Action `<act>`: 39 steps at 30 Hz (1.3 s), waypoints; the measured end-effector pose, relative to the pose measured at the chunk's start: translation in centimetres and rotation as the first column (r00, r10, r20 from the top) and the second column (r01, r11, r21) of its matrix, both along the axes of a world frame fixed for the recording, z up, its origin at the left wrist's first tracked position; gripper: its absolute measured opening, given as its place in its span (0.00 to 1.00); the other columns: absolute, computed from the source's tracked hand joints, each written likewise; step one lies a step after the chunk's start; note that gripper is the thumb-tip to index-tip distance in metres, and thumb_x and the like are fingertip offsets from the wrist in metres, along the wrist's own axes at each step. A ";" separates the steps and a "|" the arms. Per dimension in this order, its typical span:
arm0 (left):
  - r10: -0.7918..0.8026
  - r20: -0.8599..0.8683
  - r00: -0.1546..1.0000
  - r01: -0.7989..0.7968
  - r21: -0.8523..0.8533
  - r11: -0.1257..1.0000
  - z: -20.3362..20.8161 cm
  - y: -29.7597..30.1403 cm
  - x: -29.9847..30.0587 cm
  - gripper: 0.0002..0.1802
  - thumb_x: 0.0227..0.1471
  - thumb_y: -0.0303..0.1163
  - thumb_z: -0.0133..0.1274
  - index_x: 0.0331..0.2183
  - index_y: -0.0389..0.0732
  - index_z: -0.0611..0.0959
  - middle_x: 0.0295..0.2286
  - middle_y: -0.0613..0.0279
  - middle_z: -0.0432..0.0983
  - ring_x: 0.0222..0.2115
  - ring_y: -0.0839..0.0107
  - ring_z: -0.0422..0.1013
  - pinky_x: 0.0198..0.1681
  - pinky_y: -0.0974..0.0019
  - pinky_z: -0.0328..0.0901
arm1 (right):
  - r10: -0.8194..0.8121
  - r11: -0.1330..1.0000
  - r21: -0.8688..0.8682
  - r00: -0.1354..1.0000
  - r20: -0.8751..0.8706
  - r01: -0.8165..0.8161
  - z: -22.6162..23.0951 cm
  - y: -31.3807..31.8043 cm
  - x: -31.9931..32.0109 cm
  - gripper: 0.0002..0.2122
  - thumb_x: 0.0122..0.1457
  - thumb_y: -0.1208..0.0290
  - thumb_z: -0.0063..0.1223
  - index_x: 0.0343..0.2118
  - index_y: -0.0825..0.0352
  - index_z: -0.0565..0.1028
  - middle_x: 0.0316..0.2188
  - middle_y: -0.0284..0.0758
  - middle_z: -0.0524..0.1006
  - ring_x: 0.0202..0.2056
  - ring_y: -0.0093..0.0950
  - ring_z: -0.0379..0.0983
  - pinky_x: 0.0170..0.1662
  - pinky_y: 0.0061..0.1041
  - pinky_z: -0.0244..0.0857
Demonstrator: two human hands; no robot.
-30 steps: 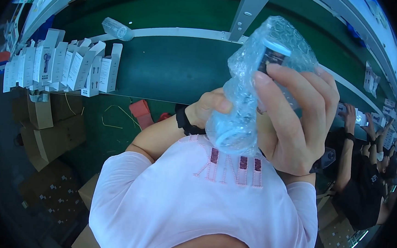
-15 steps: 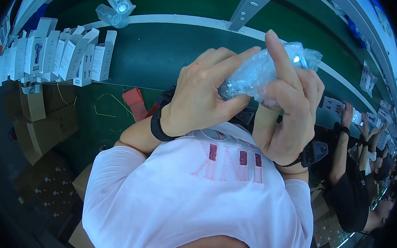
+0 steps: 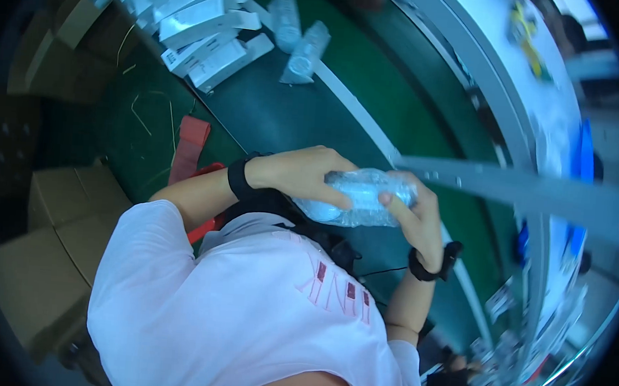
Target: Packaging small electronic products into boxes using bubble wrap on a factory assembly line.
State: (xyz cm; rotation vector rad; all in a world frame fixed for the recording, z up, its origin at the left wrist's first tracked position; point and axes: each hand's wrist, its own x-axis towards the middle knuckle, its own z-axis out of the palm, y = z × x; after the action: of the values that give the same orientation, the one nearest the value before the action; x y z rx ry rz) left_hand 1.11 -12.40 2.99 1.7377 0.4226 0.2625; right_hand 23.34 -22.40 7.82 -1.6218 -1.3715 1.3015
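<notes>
Both my hands hold one clear bubble-wrap packet (image 3: pixel 356 198) just in front of my chest, lying roughly level. My left hand (image 3: pixel 303 174) covers its left end from above, fingers curled over it. My right hand (image 3: pixel 415 218) grips its right end, thumb on top. Black bands sit on both wrists. Below the packet runs a dark green conveyor belt (image 3: pixel 286 112) with a white edge stripe.
A row of white boxes (image 3: pixel 192 20) stands at the far left of the belt, with two more wrapped packets (image 3: pixel 299 38) beside them. Brown cartons (image 3: pixel 54 247) sit at my left. A grey metal bar (image 3: pixel 511 189) crosses at right. Other people work at lower right.
The packet has come down from near my face to chest height and turned level. My left hand now lies over its left end. The view has tilted.
</notes>
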 end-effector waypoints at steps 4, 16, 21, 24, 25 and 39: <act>0.587 0.020 0.810 -0.544 0.399 0.738 -7.4 8.3 -4.3 0.47 0.41 0.57 0.60 0.52 0.29 0.69 0.46 0.39 0.70 0.46 0.50 0.68 0.51 0.57 0.62 | -0.394 0.919 -0.139 0.865 -0.310 0.368 -9.5 10.1 0.8 0.13 0.59 0.62 0.54 0.38 0.69 0.75 0.29 0.31 0.76 0.28 0.18 0.71 0.27 0.18 0.62; 0.705 -0.203 0.680 -0.600 0.399 0.694 -20.2 14.8 -5.7 0.42 0.35 0.28 0.58 0.56 0.41 0.63 0.42 0.50 0.63 0.42 0.51 0.64 0.39 0.54 0.68 | -0.635 0.638 0.050 0.561 -0.531 0.769 -34.7 43.2 28.1 0.11 0.63 0.70 0.41 0.45 0.68 0.69 0.38 0.39 0.75 0.36 0.36 0.72 0.37 0.30 0.70; 0.618 -0.213 0.757 -0.555 0.290 0.780 -20.6 11.6 -9.6 0.43 0.31 0.26 0.57 0.55 0.46 0.67 0.44 0.52 0.64 0.44 0.54 0.63 0.42 0.58 0.67 | -0.727 0.554 -0.397 0.193 -0.659 0.732 -32.6 48.1 29.1 0.18 0.62 0.71 0.43 0.52 0.74 0.64 0.49 0.51 0.69 0.50 0.44 0.66 0.55 0.43 0.62; 0.640 -0.288 0.712 -0.571 0.294 0.767 -20.1 9.7 -10.5 0.43 0.31 0.26 0.57 0.55 0.47 0.66 0.44 0.52 0.64 0.46 0.55 0.62 0.43 0.59 0.67 | -0.744 0.642 0.046 0.608 0.277 0.765 -28.2 46.5 14.1 0.29 0.52 0.69 0.59 0.54 0.78 0.60 0.50 0.47 0.68 0.47 0.40 0.67 0.51 0.43 0.63; 0.602 -0.301 0.740 -0.533 0.285 0.797 -20.0 9.4 -10.6 0.43 0.32 0.25 0.57 0.55 0.47 0.66 0.45 0.52 0.64 0.47 0.54 0.62 0.44 0.59 0.67 | -0.770 0.637 0.409 0.557 0.310 0.654 -27.5 45.2 10.4 0.33 0.49 0.65 0.63 0.53 0.78 0.61 0.52 0.47 0.65 0.48 0.37 0.66 0.50 0.38 0.64; 0.649 0.075 0.757 -0.611 0.437 0.661 -9.3 11.2 -17.0 0.40 0.38 0.32 0.61 0.55 0.43 0.66 0.51 0.50 0.61 0.54 0.49 0.56 0.57 0.52 0.55 | 0.106 0.994 -0.039 0.786 0.609 -0.103 -25.9 45.6 -18.1 0.48 0.41 0.61 0.65 0.62 0.73 0.46 0.50 0.56 0.69 0.52 0.46 0.67 0.53 0.35 0.63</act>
State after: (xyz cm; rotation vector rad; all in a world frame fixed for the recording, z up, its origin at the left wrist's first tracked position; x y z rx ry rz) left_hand -15.85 -1.18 -6.36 1.9897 1.1155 0.8458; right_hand 5.24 23.22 -18.08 -2.1055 -1.8536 0.8480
